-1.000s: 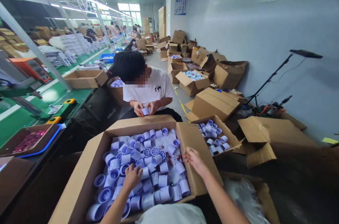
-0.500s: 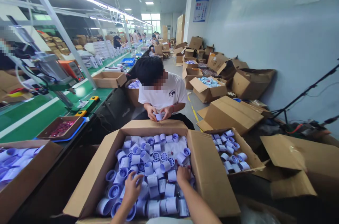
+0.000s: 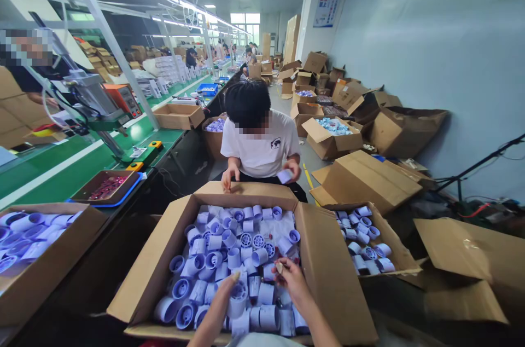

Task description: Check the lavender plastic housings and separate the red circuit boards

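A large open cardboard box (image 3: 340, 276) in front of me holds many pale lavender-white plastic cylinders (image 3: 234, 258), some showing spoked ends. My left hand (image 3: 223, 293), low over the box, is closed at the side of an upright white plastic cylinder (image 3: 238, 303) with a slotted end facing up; its fingers are mostly hidden. To the right, my right hand (image 3: 292, 277) is raised over the parts, thumb and fingers pinched together on something too small to name. Small reddish pieces lie among the cylinders.
Facing me, a seated co-worker (image 3: 262, 144) holds a white cylinder (image 3: 284, 175). More cylinders fill boxes at left (image 3: 24, 232) and right (image 3: 383, 262). On the green workbench stand a press machine (image 3: 96, 100) and a tray of red pieces (image 3: 107, 187). Cardboard boxes line the wall.
My left hand has moved right to a slotted cylinder. My right hand has lifted out from among the parts, pinching. The co-worker's hands have parted, and the view has shifted slightly.
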Motion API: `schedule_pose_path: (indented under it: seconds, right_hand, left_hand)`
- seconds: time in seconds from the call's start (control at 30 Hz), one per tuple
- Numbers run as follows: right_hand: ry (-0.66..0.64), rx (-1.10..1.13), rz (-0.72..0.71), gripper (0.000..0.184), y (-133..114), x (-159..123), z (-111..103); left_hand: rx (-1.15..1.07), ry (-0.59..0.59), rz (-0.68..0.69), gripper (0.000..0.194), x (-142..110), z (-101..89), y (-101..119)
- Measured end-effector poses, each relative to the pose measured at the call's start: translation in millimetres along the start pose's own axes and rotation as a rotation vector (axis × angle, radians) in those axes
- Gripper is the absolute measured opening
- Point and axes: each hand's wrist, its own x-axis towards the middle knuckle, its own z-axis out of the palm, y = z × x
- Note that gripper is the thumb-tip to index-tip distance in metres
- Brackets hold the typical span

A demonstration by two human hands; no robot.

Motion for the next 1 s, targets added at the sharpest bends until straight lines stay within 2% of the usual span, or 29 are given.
schedule_pose_path:
  seconds: [0.07,0.17,0.27,0.37,0.47,0.67,0.83,1.0]
  right_hand:
    - [-0.102,-0.022,-0.022,0.047,-13,-15,6]
    - [-0.181,-0.254,-0.182,0.028,-34,-35,17]
    - [-0.109,-0.506,-0.36,0.018,-53,-48,24]
    - [-0.081,-0.566,-0.405,0.017,-62,-57,26]
    - [-0.132,-0.44,-0.356,0.016,-63,-61,25]
    - [-0.241,0.063,-0.191,0.03,-61,-62,26]
    - [-0.382,0.208,-0.136,0.039,-76,-73,22]
    - [-0.534,0.371,-0.043,0.047,-84,-89,18]
  left_hand:
    - [0.196,-0.131,0.096,0.035,-4,11.9,9]
    - [0.438,-0.324,0.229,0.037,-13,28.0,26]
    - [0.55,-0.394,0.341,0.039,-20,36.8,39]
    - [0.541,-0.399,0.372,0.031,-21,37.4,45]
    - [0.485,-0.386,0.327,0.035,-21,34.7,51]
    - [0.406,-0.411,0.244,0.039,-40,34.5,74]
    - [0.341,-0.429,0.198,0.042,-52,35.5,85]
    - [0.216,-0.557,0.053,0.047,-61,37.6,87]
